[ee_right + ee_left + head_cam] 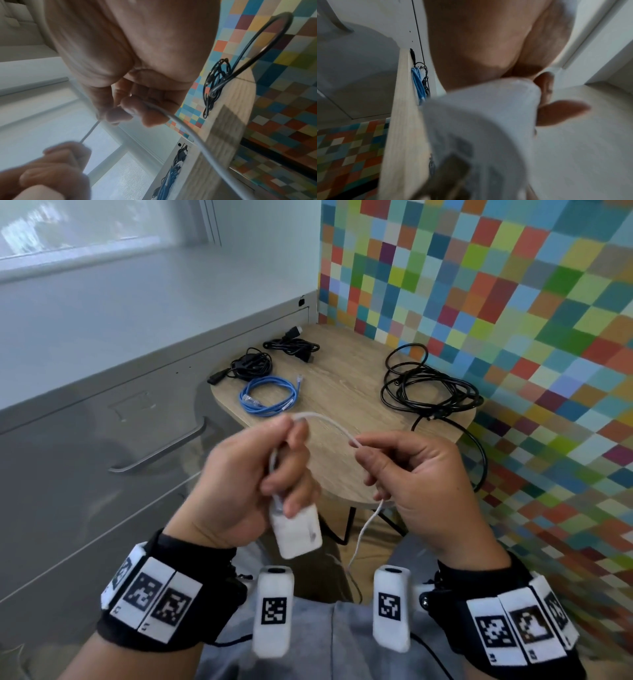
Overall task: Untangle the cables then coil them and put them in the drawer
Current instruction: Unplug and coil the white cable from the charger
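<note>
Above the near edge of the small wooden table (pixel 346 392), my left hand (pixel 260 474) grips a white power adapter (pixel 297 530) and a loop of its thin white cable (pixel 329 422). My right hand (pixel 407 467) pinches the same white cable (pixel 187 129) between thumb and fingers; its loose end hangs toward my lap. In the left wrist view the adapter (pixel 479 121) fills the frame, blurred. On the table lie a coiled blue cable (pixel 269 397), two coiled black cables (pixel 251 364) (pixel 293 345) and a loose black tangle (pixel 428 385).
A grey cabinet with a shut drawer and its bar handle (pixel 161 450) stands left of the table. A colourful checkered wall (pixel 513 320) borders the table's back and right. One black cable strand (pixel 479 453) droops over the table's right edge.
</note>
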Action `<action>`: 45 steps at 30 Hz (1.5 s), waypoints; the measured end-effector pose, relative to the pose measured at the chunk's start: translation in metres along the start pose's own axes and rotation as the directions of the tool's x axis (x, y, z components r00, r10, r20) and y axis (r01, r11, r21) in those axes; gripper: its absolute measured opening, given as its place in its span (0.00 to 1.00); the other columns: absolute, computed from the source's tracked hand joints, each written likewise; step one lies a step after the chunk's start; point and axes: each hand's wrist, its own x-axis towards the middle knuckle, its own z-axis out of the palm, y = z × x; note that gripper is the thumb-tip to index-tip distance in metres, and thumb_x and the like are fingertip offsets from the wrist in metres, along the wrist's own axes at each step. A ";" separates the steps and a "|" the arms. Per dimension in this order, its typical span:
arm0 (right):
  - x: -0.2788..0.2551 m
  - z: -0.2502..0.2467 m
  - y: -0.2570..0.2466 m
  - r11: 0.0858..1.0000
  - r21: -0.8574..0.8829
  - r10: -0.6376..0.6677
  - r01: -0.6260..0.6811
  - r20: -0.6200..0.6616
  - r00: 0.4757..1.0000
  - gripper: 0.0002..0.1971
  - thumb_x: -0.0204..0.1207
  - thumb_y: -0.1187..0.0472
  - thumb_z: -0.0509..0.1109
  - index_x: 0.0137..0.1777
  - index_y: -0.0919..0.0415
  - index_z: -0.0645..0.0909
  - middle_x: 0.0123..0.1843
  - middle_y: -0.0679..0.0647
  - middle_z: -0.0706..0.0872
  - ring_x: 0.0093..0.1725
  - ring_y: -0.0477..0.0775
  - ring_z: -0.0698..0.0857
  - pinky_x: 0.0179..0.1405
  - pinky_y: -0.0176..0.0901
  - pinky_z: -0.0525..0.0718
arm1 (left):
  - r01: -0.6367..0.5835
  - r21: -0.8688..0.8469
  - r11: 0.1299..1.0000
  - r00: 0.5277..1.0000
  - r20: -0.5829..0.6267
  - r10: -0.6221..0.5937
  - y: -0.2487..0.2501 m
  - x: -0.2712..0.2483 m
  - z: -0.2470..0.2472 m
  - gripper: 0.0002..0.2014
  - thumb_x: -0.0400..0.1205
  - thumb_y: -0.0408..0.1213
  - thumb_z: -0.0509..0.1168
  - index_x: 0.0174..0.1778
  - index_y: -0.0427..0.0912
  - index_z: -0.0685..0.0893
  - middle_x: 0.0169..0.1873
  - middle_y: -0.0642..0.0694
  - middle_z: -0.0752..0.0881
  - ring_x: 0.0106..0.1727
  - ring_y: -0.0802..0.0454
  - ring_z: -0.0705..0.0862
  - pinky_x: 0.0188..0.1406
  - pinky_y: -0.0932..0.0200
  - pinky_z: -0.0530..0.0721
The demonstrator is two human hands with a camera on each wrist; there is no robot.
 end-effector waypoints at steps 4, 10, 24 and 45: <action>0.002 -0.009 0.010 0.998 -0.016 0.064 -0.065 -0.023 0.998 0.07 0.79 0.60 0.76 0.54 0.51 0.93 0.34 0.55 0.89 0.29 0.47 0.83 0.29 0.42 0.85 | -0.236 -0.126 0.964 0.968 -0.119 0.222 0.027 -0.005 -0.013 0.16 0.93 0.45 0.45 0.49 0.46 0.77 0.20 0.53 0.70 0.20 0.58 0.79 0.39 0.58 0.83; -0.001 0.001 0.013 0.906 -0.413 0.137 -0.089 0.087 0.987 0.07 0.83 0.56 0.76 0.57 0.45 0.93 0.37 0.36 0.91 0.36 0.30 0.85 0.35 0.27 0.82 | -0.296 0.288 0.910 0.875 -0.300 0.380 0.027 -0.005 -0.002 0.16 0.91 0.42 0.51 0.50 0.41 0.82 0.26 0.45 0.83 0.30 0.41 0.88 0.37 0.53 0.86; -0.010 0.015 -0.013 0.916 -0.374 -0.061 0.143 0.223 0.973 0.07 0.79 0.62 0.79 0.50 0.47 0.95 0.42 0.35 0.93 0.39 0.37 0.90 0.38 0.29 0.84 | -0.013 0.994 0.106 0.953 -0.020 0.303 -0.008 -0.001 0.008 0.14 0.91 0.45 0.56 0.50 0.55 0.87 0.34 0.56 0.90 0.38 0.56 0.89 0.38 0.49 0.84; 0.001 -0.006 0.002 0.958 -0.238 0.158 -0.160 -0.027 0.987 0.09 0.85 0.60 0.73 0.57 0.47 0.92 0.41 0.48 0.92 0.28 0.42 0.84 0.29 0.39 0.85 | -0.087 -0.017 0.996 0.995 -0.058 0.086 0.015 -0.006 0.003 0.12 0.88 0.41 0.55 0.44 0.42 0.79 0.28 0.50 0.74 0.24 0.55 0.70 0.20 0.63 0.66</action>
